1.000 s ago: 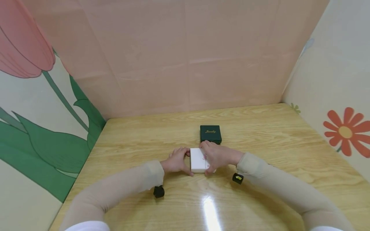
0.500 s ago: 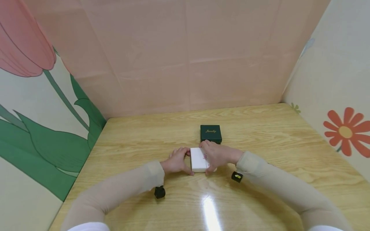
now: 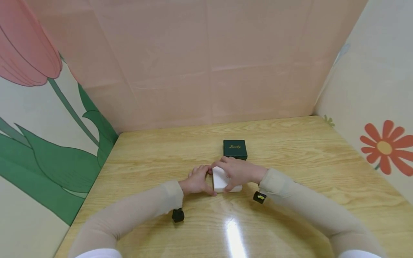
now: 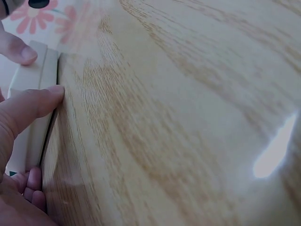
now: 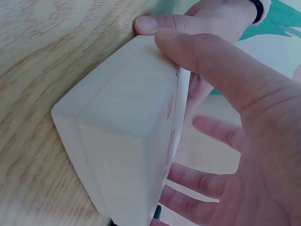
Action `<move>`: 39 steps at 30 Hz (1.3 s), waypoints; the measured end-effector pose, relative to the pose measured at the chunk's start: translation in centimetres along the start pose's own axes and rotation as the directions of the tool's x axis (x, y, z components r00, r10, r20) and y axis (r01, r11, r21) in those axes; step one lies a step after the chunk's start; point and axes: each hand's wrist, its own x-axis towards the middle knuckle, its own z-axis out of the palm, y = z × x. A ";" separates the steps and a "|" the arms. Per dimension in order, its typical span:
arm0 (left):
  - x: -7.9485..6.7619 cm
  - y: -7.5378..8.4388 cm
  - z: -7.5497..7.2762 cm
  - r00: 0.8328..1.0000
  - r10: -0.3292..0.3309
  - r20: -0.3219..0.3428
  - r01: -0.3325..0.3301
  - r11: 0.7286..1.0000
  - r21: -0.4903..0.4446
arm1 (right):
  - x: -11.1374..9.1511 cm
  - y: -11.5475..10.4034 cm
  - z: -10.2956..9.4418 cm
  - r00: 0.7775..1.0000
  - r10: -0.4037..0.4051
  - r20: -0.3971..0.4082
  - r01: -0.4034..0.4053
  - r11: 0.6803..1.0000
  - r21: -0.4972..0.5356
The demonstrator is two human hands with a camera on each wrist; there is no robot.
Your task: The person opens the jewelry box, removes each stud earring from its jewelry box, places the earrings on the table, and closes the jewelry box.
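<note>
On the table (image 3: 161, 150), the white box (image 3: 220, 180) is gripped low by the left hand (image 3: 195, 182) and across its top (thumb at the near edge) by the right hand (image 3: 241, 172); even, gentle pressure seems best.

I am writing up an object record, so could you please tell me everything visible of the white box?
The white box is low and squarish, with rounded corners and a smooth, cardboard-like look. A faint seam along its sides suggests a lid, apparently closed; pink print and thin dark lines mark its top. It lies on the wooden table, nearer the person than the dark green box. The left hand holds its left side; the right hand spans its top, thumb at the near edge.
</note>
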 end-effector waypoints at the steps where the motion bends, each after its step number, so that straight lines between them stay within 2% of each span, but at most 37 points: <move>1: 0.0 0.0 0.0 1.000 -0.005 0.004 0.005 1.000 -0.001 | 0.0 0.0 0.0 1.000 -0.004 0.000 0.004 1.000 0.002; 16: 0.2 0.0 0.1 1.000 -0.008 0.004 0.008 1.000 0.019 | 0.1 -0.3 -0.1 1.000 -0.019 -0.002 0.019 0.996 -0.085; 39: 0.3 0.0 0.1 1.000 -0.008 0.010 0.008 0.999 0.034 | 0.3 -0.4 -0.6 1.000 -0.020 -0.008 0.019 0.994 -0.103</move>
